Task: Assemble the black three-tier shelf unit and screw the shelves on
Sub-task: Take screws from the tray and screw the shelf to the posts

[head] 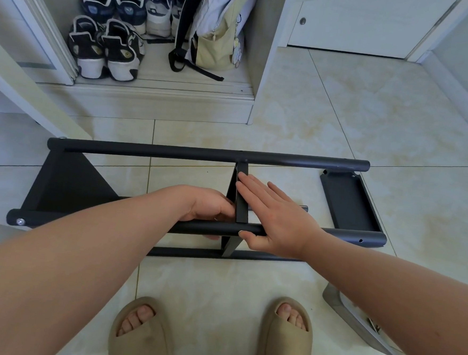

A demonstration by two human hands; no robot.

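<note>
Tiled floor (342, 115) by an open cabinet (160, 100) w/ shoes (109, 46) and a backpack (218, 29). The frame (188, 253) lies on its side on the floor, just ahead of the person's feet. An end shelf (69, 185) is already on at the left; a screw (19, 221) shows in that end of the near tube (86, 219).

The mid shelf (241, 200) stands edge-on between the near tube and far tube (173, 152). A 3rd shelf (350, 205) lies loose on the floor at the right end, not fitted. The hole (360, 240) near that end of the near tube is bare.

Right hand (274, 216): fingers straight, flat against the mid shelf's right face, thumb on the near tube. Left hand (211, 206): fingers curled at the shelf/tube joint on the other side. Can't tell if it holds the tube, the shelf or a screw, since the fingertips are hidden.

Likely step: squaring the mid shelf to its holes before screwing.

Risks:
- Shelf looks held by hand pressure only, so if the right hand eases off it may tip or slide off the holes.
- Screw started w/ holes misaligned could go in crooked or cross-thread.
- Only one end is braced, so pushing hard could rack the tubes.
- A small screw, if dropped, may roll across the tiles.
</note>
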